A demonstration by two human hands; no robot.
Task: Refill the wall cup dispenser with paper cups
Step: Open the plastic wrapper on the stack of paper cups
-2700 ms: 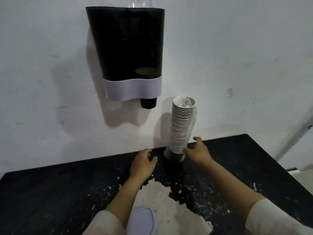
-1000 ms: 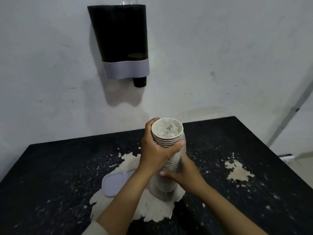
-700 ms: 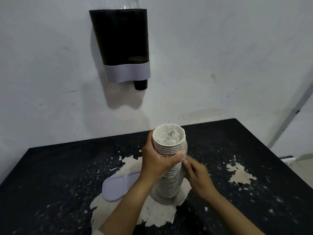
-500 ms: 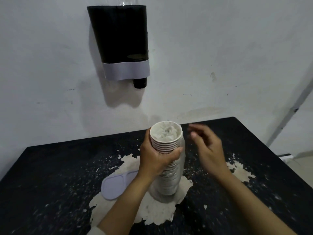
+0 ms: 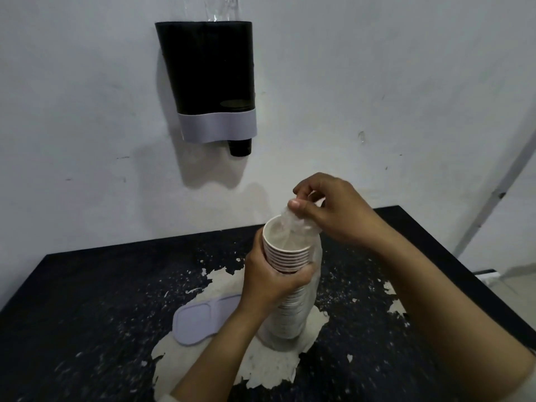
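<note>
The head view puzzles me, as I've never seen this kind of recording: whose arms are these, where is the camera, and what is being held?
The camera sits on a person's head, looking forward and down, so the two bare arms are their own. The left hand grips a tall stack of white paper cups that stands on a black table with peeling paint. The right hand pinches the clear plastic wrapper at the stack's top. A pale flat lid-like piece lies on the table beside the stack. On the white wall hangs the black cup dispenser with a grey band, a dark cup poking out below.
</note>
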